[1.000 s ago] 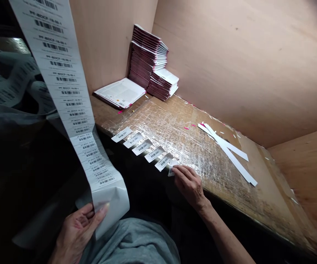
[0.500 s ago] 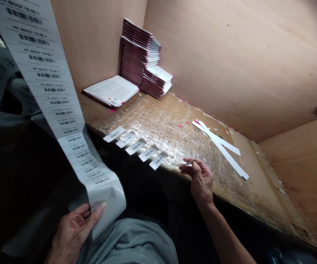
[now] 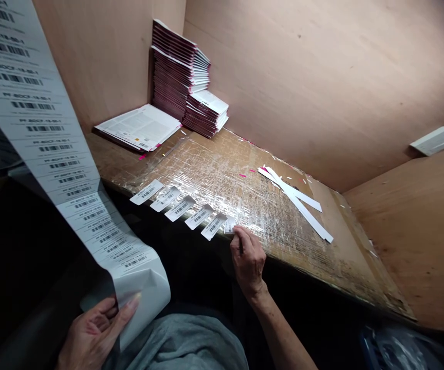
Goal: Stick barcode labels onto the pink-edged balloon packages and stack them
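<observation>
**My left hand (image 3: 98, 329) on the strip (image 3: 91, 205), my right hand (image 3: 250, 259) on a label (image 3: 229, 225)**

From my head view, my left hand pinches the strip near its blank lower end, thumb on top. Its long axis runs from upper left down toward my lap, barcodes facing up, before the end curls back under. I judge it light, smooth and bendy, easy to crease, best taken by that blank end.

My right fingertips close on the label's right end, at the counter (image 3: 191, 164) edge, just beside five others (image 3: 180, 208). Those slant up and rightward, their lower ends over the edge. The label should be thin, floppy and tacky underneath, best held by one corner. My fingers partly hide it, so I cannot tell its long axis.
</observation>
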A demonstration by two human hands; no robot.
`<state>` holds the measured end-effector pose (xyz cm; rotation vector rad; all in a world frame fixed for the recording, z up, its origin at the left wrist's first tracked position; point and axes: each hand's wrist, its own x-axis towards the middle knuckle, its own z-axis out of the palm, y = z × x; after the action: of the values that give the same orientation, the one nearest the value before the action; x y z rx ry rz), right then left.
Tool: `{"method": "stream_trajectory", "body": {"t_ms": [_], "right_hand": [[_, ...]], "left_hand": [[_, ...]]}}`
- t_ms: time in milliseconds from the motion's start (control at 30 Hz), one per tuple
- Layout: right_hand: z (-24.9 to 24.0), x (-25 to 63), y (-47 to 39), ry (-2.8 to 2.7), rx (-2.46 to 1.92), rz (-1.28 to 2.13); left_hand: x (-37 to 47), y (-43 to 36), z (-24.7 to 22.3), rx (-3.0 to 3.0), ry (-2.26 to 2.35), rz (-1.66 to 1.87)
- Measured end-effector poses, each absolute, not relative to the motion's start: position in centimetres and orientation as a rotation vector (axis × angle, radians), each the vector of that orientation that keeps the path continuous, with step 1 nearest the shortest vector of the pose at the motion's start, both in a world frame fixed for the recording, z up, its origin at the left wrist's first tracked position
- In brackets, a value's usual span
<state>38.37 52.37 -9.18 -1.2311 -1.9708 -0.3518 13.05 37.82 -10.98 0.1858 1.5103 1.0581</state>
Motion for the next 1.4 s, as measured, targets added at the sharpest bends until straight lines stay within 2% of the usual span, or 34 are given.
{"method": "stream_trajectory", "body": {"t_ms": [333,467,567,633,767,800,867,967,1133,1267,1400], "right_hand": [[-9.0,38.4,50.8,-2.101,-1.268,-0.411],[-8.2,39.2,50.1,-2.213,-1.223,-0.359],[-7.7,38.8,48.9,-2.150,-1.123,-0.246],[-7.7,37.1,48.1,-2.065,-1.130,0.055],[-9.1,31.4,46.6,-1.828,-1.100,1.255],[-9.7,30.1,46.3,-1.732,-1.064,1.469],[-10.7,28.3,45.9,-1.605,-1.027,1.650],[-11.4,27.5,45.8,-1.765,-1.002,1.492],[-9.2,27.4,47.6,-2.388,-0.583,0.588],[-7.0,26.2,49.1,-2.703,-0.143,0.397],[-6.7,24.8,48.7,-2.668,-0.182,0.305]], "left_hand": [[13.1,38.2,-10.4,0.236,1.526,1.082],[12.8,38.4,-10.3,0.327,1.588,1.007],[13.3,38.0,-10.2,0.367,1.615,1.107],[13.8,37.5,-10.0,0.432,1.608,1.164],[14.4,36.5,-9.2,0.573,1.445,1.178],[14.5,36.2,-9.0,0.566,1.397,1.209],[14.4,35.9,-8.7,0.506,1.322,1.303],[14.1,35.8,-8.8,0.417,1.314,1.386],[13.5,36.3,-9.2,0.478,1.452,1.330],[13.3,37.0,-8.4,0.519,1.447,1.299],[13.1,37.2,-7.7,0.545,1.429,1.291]]}}
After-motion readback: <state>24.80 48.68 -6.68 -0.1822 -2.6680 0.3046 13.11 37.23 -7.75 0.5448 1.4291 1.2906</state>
